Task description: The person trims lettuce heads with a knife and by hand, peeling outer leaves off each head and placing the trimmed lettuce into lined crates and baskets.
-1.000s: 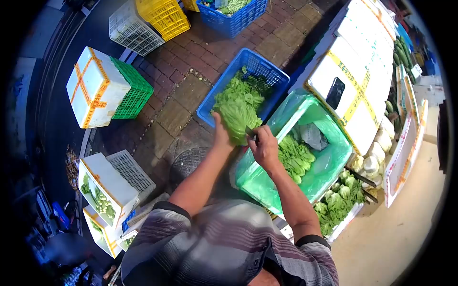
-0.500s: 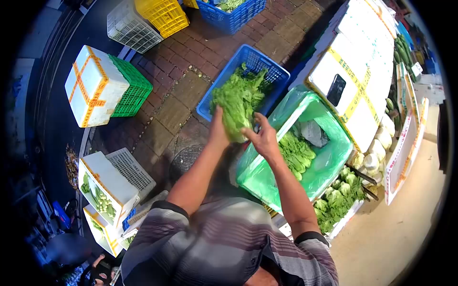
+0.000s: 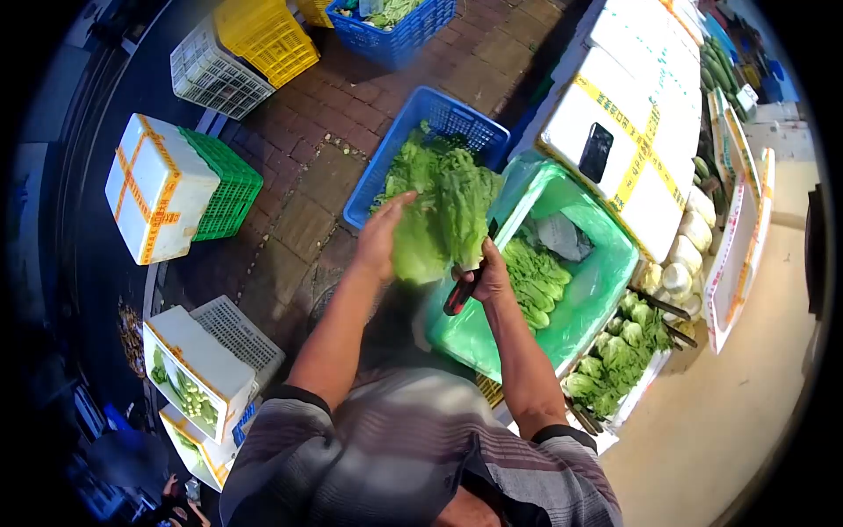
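Note:
My right hand (image 3: 493, 274) is closed around a knife (image 3: 460, 292) with a black-and-red handle. It also holds the stem end of a lettuce (image 3: 468, 200), whose leaves point away from me. On the other side, my left hand (image 3: 379, 239) grips loose lettuce leaves (image 3: 418, 250), blurred by motion; part of its fingers is hidden behind them. Beneath and beyond is a blue crate (image 3: 355, 204) with more leaves in it. Right of my right hand, a box lined with green plastic (image 3: 584, 294) holds several lettuces (image 3: 536, 283) and a grey bag (image 3: 564, 237).
White foam lids (image 3: 645, 132) with a phone (image 3: 596, 151) on top stand at the right. Trimmed lettuces (image 3: 619, 360) fill a tray near my right elbow. A foam box (image 3: 162, 189), a green crate (image 3: 224, 184) and a yellow crate (image 3: 268, 39) stand at the left.
My left hand has moved left, drawing leaves apart from the lettuce. The lettuce now sits nearer my right hand, and the knife handle has come into sight.

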Tool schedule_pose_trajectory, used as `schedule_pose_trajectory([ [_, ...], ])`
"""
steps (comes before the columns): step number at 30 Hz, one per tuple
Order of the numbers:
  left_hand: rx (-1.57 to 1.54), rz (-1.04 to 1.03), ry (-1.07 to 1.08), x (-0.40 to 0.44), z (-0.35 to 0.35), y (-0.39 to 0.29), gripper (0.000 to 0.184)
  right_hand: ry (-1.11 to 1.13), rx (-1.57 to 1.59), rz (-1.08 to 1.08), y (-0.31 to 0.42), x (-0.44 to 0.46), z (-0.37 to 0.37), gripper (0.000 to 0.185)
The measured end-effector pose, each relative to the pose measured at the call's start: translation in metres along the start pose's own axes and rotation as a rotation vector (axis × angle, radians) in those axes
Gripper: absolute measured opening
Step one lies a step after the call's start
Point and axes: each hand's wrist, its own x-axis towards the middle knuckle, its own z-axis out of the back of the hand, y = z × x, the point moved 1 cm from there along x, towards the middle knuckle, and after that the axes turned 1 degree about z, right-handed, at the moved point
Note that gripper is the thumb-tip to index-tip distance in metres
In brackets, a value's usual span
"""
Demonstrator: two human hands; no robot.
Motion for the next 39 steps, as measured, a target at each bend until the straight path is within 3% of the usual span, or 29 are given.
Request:
schedule_pose_trajectory([
  [1,0.066,-0.008,-0.015,0.007,0.007,0.001,0.051,-0.002,0.061,0.012,0.0,-0.001,0.002,0.046],
  [4,0.62,-0.405,-0.373,0.031,0.02,0.009,0.068,-0.038,-0.08,0.119,0.007,-0.002,0.011,0.044],
  [5,0.544,-0.317,-0.377,0.035,0.024,0.012,0.081,-0.027,-0.2,0.143,0.011,-0.003,0.021,0.051],
  [8,0.355,-0.09,-0.061,0.015,-0.021,0.015,0.078,-0.156,-0.625,0.448,0.02,-0.007,-0.006,0.068],
  [9,0.137,-0.041,0.009,0.009,-0.039,0.024,0.072,-0.129,-0.681,0.46,0.017,-0.005,-0.003,0.089],
  [12,-0.075,0.123,0.065,0.045,-0.007,0.075,0.063,-0.216,-1.388,0.658,0.027,-0.031,-0.034,0.092],
  [13,-0.217,0.155,0.105,0.052,-0.006,0.08,0.067,-0.26,-1.307,0.51,0.032,-0.044,-0.051,0.087],
  [16,-0.536,0.302,0.283,0.063,-0.003,0.083,0.08,-0.307,-1.119,0.564,0.017,-0.054,-0.05,0.07],
  [17,-0.463,0.303,0.175,0.06,-0.009,0.083,0.087,-0.307,-1.051,0.719,0.001,-0.044,-0.03,0.046],
  [21,-0.721,0.342,0.258,0.06,-0.012,0.096,0.078,-0.293,-1.202,0.795,0.002,-0.056,-0.031,0.022],
  [24,-0.749,0.367,0.484,0.064,-0.012,0.104,0.075,-0.251,-1.21,0.838,0.006,-0.062,-0.046,0.021],
  [28,-0.676,0.381,0.562,0.065,-0.019,0.113,0.067,-0.29,-1.275,0.883,0.012,-0.07,-0.045,0.02],
  [33,-0.599,0.486,0.494,0.059,-0.034,0.135,0.087,-0.372,-1.228,0.851,0.006,-0.09,-0.016,0.018],
  [36,-0.516,0.483,0.521,0.058,-0.048,0.143,0.077,-0.453,-1.217,0.815,0.002,-0.102,-0.001,0.019],
  [39,-0.386,0.447,0.488,0.055,-0.06,0.153,0.079,-0.53,-1.235,0.794,0.002,-0.111,0.012,0.022],
])
